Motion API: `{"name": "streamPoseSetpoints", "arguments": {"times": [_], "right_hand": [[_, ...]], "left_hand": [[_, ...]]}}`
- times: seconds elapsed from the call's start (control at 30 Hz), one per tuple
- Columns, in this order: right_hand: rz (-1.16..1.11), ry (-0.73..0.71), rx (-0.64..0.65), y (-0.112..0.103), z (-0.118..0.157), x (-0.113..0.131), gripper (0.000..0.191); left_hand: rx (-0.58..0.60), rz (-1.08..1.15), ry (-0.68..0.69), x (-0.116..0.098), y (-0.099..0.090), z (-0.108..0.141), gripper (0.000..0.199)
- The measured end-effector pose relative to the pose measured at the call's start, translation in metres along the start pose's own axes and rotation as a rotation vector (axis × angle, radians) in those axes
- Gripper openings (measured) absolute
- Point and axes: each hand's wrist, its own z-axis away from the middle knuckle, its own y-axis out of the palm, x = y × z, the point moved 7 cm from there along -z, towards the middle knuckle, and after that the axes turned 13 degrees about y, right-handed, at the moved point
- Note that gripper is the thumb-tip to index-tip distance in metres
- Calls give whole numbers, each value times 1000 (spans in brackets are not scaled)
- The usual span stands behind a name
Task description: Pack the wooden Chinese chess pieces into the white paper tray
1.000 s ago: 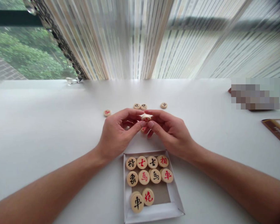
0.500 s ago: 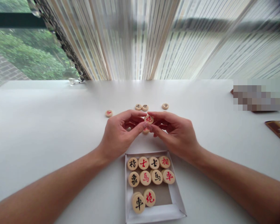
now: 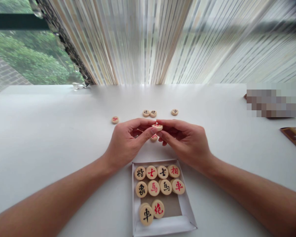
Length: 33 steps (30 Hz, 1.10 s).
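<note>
Tipped flatter than half a second ago, the red-marked piece is just beyond the white box, pinched by fingertips of the left hand and right hand; foreshortened, its character is hard to read.

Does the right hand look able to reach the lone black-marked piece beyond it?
Probably yes: nothing visible stands between the right hand and the lone black-marked piece, though that hand is holding a red-marked piece with the left hand.

Bright daylight from the window glazes the table; the curtain stretches, blurred, towards the dark upper-right corner.
</note>
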Motion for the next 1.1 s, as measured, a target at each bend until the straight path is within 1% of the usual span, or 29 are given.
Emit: {"name": "streamPoseSetpoints", "arguments": {"times": [0.13,0.3,0.4,0.5,0.6,0.7,0.8,0.93,1.1], "right_hand": [[25,10,-1,0,0,1,17],[97,15,-11,-2,0,-1,19],[50,60,-20,-3,-1,-5,23],[-29,107,1,-1,-3,-8,26],[-100,129,21,0,-4,-7,25],[-159,163,38,1,-6,-7,27],[-214,193,53,2,-7,-9,33],[-219,253,59,1,-7,-14,39],[-170,283,109,4,-6,-17,31]], "left_hand": [[27,-17,2,0,0,1,16],[41,-69,-17,-1,-1,0,19],[17,-52,-34,-1,-1,0,25],[-6,-17,-62,1,-1,0,31],[13,-6,-74,2,2,1,35],[37,-5,-65,2,4,1,36],[45,-22,-56,1,4,2,36],[56,-45,-23,-1,5,3,32],[116,-160,53,-4,6,5,24]]}}
